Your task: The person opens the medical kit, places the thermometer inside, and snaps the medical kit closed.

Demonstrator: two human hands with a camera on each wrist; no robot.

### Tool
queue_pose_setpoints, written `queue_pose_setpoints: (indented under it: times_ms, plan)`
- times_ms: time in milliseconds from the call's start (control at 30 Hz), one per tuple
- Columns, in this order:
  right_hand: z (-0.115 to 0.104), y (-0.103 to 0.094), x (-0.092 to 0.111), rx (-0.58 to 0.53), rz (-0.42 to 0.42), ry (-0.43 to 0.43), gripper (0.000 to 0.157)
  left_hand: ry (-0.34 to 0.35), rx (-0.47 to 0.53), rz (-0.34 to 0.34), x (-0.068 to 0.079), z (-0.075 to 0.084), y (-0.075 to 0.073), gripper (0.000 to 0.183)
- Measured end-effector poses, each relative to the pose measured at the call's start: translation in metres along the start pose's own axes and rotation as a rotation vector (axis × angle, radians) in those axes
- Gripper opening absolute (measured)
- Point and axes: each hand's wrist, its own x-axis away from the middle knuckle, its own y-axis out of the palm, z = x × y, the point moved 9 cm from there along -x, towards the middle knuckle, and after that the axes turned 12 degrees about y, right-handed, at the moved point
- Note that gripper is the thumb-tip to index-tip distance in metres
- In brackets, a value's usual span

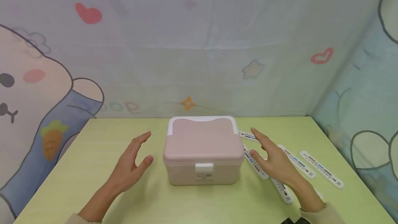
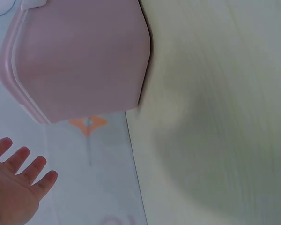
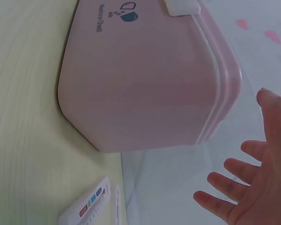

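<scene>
A pink medicine chest (image 1: 203,148) with a white front latch (image 1: 204,167) stands upright on the table, its lid down. To its left, my left hand (image 1: 129,168) is held in the air with fingers extended and thumb apart, holding nothing. On the other side my right hand (image 1: 276,161) hovers above several thermometers, its palm turned toward the chest and its fingers spread. Both wrist views show a gap between each hand and the chest walls. Part of a white thermometer strip (image 1: 255,161) is hidden behind the right hand in the head view.
Several white thermometer strips lie scattered right of the chest, one (image 1: 321,169) nearest the table's right side. The pale green table (image 1: 56,189) ends at a printed cloth backdrop (image 1: 155,44) behind and a similar cloth at the right.
</scene>
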Motion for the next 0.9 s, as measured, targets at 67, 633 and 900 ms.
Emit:
queue_pose_setpoints:
  times_ms: [67, 633, 900]
  plan:
    - [-0.004, 0.001, -0.001, 0.007, -0.005, -0.006, 0.066, -0.009, 0.013, 0.006, 0.001, 0.002, 0.001, 0.066]
    - [-0.022, 0.019, -0.004, 0.052, -0.024, 0.007, 0.072, -0.056, -0.048, 0.035, 0.014, 0.017, 0.0, 0.068]
    - [-0.028, 0.021, -0.008, 0.044, -0.031, 0.002, 0.079, -0.047, -0.079, 0.042, 0.015, 0.031, 0.0, 0.064]
